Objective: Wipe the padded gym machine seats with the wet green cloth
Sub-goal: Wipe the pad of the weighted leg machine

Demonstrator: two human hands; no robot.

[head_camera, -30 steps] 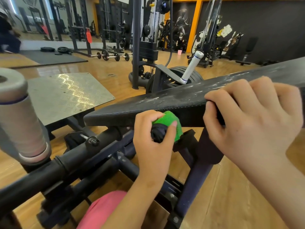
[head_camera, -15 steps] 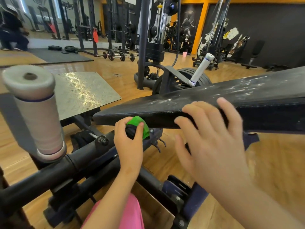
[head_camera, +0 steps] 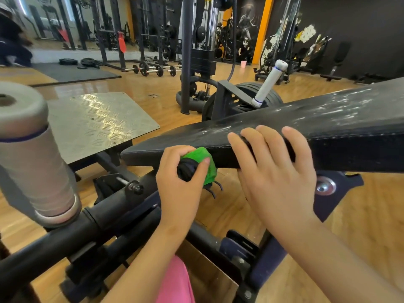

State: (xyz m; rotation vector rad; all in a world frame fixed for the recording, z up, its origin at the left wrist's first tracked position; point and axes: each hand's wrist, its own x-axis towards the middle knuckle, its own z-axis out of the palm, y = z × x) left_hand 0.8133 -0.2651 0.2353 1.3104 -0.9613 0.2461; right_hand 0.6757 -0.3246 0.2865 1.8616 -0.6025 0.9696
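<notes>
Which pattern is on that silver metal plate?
The metal plate has a raised tread of short bars in crossed groups, clearest in the head view.

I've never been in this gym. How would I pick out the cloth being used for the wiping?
Find the long black padded seat slanting across the middle of the view. At its near edge, towards the narrow end, the left hand grips a bunched bright green cloth. It is the only green thing nearby, among black padding and the dark metal frame.
</notes>
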